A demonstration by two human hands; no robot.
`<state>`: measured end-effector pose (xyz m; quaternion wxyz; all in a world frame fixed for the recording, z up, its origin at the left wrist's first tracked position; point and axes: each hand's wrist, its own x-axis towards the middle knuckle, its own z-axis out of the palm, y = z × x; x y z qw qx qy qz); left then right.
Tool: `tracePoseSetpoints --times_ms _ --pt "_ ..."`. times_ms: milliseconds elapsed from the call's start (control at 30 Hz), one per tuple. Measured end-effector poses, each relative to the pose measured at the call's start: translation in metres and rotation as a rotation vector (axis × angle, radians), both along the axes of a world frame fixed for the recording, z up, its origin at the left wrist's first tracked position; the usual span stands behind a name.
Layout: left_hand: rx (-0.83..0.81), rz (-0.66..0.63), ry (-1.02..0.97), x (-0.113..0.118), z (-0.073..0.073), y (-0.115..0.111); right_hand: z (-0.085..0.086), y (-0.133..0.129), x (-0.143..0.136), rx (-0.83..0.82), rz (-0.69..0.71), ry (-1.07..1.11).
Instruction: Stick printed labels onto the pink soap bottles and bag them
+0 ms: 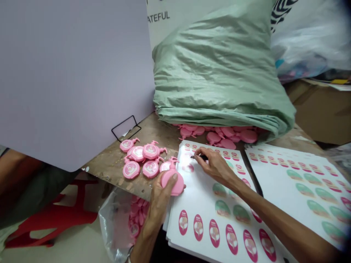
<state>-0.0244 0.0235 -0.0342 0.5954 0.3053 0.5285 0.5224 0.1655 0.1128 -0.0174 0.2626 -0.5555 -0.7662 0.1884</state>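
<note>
A pink bottle-shaped piece (pixel 172 182) is held in my left hand (pixel 161 191), its plain face up, over the left edge of a sticker sheet stack (pixel 197 197). My right hand (pixel 212 163) pinches a small dark tool (pixel 203 157) whose tip is at a round sticker (pixel 189 156) near the top of the sheet. Another round sticker (pixel 188 168) lies just below it. Several pink pieces bearing round stickers (pixel 150 168) sit on the table (pixel 109 164) left of the stack.
A big green sack (pixel 219 73) stands behind, with pink pieces (pixel 225 137) at its mouth. A second sheet stack (pixel 290 182) lies right. A clear bag (pixel 112 223) of pink pieces hangs below the table edge. A grey panel (pixel 74 73), wire stand (pixel 126 128) and red stool (pixel 63 215) are left.
</note>
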Motion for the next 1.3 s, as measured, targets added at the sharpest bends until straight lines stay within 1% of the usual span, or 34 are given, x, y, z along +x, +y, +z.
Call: tracePoseSetpoints --times_ms 33,100,233,367,500,567,700,767,867,967,1133,1300 --pt "0.013 -0.021 -0.001 0.002 -0.002 0.004 -0.011 -0.005 0.004 0.012 -0.048 -0.019" --pt "0.025 -0.045 0.0 0.007 -0.005 0.011 -0.023 -0.015 0.008 0.051 -0.093 -0.068" --pt "0.008 -0.057 -0.036 0.014 -0.007 0.02 -0.028 -0.028 0.007 0.102 -0.11 -0.135" --pt "-0.015 -0.075 -0.076 0.015 -0.009 0.023 -0.036 -0.031 0.004 0.188 -0.111 -0.21" --pt "-0.02 -0.083 -0.06 0.013 -0.015 0.025 -0.043 -0.032 0.003 0.288 -0.09 -0.289" --pt "-0.02 -0.087 -0.053 0.012 -0.018 0.026 -0.044 -0.034 0.003 0.295 -0.088 -0.274" --pt "-0.015 -0.103 -0.056 0.01 -0.02 0.026 -0.044 -0.036 0.002 0.242 -0.06 -0.165" --pt "-0.011 -0.111 -0.055 0.009 -0.02 0.026 -0.044 -0.035 0.002 0.254 -0.077 -0.141" --pt "-0.006 -0.123 -0.057 0.008 -0.02 0.025 -0.044 -0.033 0.003 0.313 -0.122 -0.193" --pt "-0.003 -0.131 -0.063 0.008 -0.02 0.025 -0.046 -0.031 0.004 0.333 -0.112 -0.254" --pt "-0.003 -0.151 -0.058 0.007 -0.021 0.026 -0.048 -0.034 0.004 0.294 -0.085 -0.189" --pt "-0.008 -0.141 -0.048 0.006 -0.022 0.026 -0.047 -0.036 0.003 0.244 -0.042 -0.121"
